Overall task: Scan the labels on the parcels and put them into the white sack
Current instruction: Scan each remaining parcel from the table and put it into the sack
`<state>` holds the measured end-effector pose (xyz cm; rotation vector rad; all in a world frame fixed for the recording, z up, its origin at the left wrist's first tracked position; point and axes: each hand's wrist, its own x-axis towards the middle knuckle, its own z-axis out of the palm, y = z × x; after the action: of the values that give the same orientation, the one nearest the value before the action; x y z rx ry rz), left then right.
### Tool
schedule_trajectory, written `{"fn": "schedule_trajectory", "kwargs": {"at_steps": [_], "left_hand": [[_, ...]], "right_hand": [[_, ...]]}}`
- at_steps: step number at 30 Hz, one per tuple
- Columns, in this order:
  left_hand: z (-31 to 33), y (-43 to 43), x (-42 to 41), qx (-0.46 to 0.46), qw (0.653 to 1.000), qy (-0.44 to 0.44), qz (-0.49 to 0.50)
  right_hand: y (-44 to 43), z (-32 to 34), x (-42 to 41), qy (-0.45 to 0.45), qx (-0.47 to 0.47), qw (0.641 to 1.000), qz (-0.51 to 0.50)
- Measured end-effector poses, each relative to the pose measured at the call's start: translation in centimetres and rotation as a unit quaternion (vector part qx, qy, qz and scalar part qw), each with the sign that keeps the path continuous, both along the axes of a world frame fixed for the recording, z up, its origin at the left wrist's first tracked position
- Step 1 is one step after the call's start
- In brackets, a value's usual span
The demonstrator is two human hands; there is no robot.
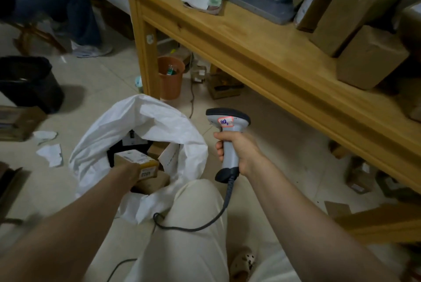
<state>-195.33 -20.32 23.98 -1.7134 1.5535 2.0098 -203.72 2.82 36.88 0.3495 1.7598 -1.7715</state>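
Dim room; pale tiled floor (284,145); wooden table (262,53) at right; orange bin (170,81) beneath; black bin (29,83) left.

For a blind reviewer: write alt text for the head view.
A person's left hand holds a cardboard parcel in the mouth of an open white sack on the floor; the right hand grips a corded barcode scanner beside it. Brown parcels sit on a wooden table.

head cam, fwd-down, close over sack (145,119)
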Motion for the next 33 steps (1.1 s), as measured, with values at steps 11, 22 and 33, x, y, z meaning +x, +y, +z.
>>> {"fn": "schedule_trajectory", "kwargs": {"at_steps": [11, 22, 33], "left_hand": [[5.8, 7.7, -9.2, -0.345, 0.893, 0.154, -0.244], [20.0, 25.5, -12.6, -0.553, 0.607, 0.398, -0.41], [32.3, 40.7, -14.0, -0.547, 0.485, 0.533, -0.426]], "right_hand": [[3.8, 2.0, 0.1, 0.038, 0.016, 0.995, -0.086], [15.2, 10.4, 2.9, 0.175, 0.011, 0.939, -0.295], [28.9, 18.4, 6.8, 0.305, -0.023, 0.84, -0.447]]}}
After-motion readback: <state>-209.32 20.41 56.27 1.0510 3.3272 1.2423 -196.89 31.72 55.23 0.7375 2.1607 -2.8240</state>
